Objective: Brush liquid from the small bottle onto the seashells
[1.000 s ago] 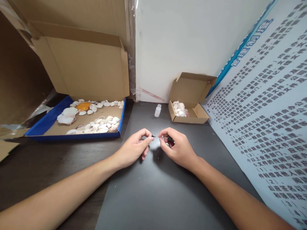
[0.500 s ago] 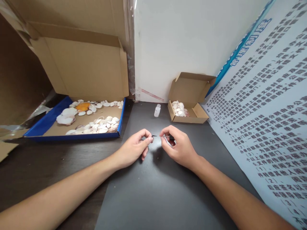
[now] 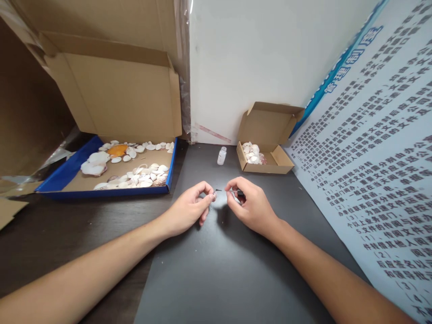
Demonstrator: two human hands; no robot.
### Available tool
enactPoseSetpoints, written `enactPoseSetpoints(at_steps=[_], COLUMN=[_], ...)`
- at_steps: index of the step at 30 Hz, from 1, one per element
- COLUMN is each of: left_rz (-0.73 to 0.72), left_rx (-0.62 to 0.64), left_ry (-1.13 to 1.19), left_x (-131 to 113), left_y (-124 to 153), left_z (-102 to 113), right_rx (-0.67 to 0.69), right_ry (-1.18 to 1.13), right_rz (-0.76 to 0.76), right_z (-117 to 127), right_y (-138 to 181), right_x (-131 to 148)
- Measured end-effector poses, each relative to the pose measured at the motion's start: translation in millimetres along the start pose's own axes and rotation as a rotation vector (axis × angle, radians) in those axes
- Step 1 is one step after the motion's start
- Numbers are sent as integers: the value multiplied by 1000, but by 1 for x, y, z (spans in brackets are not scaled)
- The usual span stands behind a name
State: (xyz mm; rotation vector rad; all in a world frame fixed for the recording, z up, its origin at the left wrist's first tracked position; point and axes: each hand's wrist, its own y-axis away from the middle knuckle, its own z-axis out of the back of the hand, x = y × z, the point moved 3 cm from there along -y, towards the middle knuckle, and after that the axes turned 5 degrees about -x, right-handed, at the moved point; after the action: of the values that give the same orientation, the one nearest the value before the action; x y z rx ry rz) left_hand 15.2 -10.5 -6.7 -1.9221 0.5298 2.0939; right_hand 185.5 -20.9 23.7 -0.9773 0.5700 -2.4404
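Observation:
In the head view my left hand (image 3: 194,204) pinches a small shell (image 3: 214,195) between thumb and fingertips; most of the shell is hidden by the fingers. My right hand (image 3: 251,204) grips a thin brush (image 3: 240,193) with a black handle and a pale, slim stem. The brush's dark tip points left and lies at the shell's edge; whether it touches cannot be made out. Beyond both hands a small clear bottle (image 3: 221,156) with white on it stands upright, with no cap visible on its neck.
On the left a blue-edged cardboard box (image 3: 111,194) holds many white shells and an orange one (image 3: 117,150). At the back right, a small open carton (image 3: 266,168) contains more shells. A white wall (image 3: 270,58) and a printed poster (image 3: 378,148) border the dark desk mat (image 3: 216,283).
The brush tip has shifted slightly left and down, closer to the shell. My left hand has turned the shell a little, and more of it shows. The boxes and bottle stay put.

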Motion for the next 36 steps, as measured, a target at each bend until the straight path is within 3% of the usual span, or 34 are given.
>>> enactPoseSetpoints(at_steps=[6, 10, 20, 31, 36], left_rz=[8, 12, 108, 139, 135], left_rx=[0, -9, -32, -29, -46], left_ry=[3, 18, 258, 362, 389], left_x=[1, 0, -3, -3, -3], left_y=[1, 0, -2, -1, -1], left_z=[0, 0, 4, 3, 4], right_rx=[17, -33, -26, -11, -8], right_ry=[-47, -15, -50, -85, -37], right_rz=[31, -25, 6, 30, -115], right_z=[-1, 1, 0, -2, -2], right_y=[0, 0, 1, 1, 0], right_x=[2, -1, 1, 3, -6])
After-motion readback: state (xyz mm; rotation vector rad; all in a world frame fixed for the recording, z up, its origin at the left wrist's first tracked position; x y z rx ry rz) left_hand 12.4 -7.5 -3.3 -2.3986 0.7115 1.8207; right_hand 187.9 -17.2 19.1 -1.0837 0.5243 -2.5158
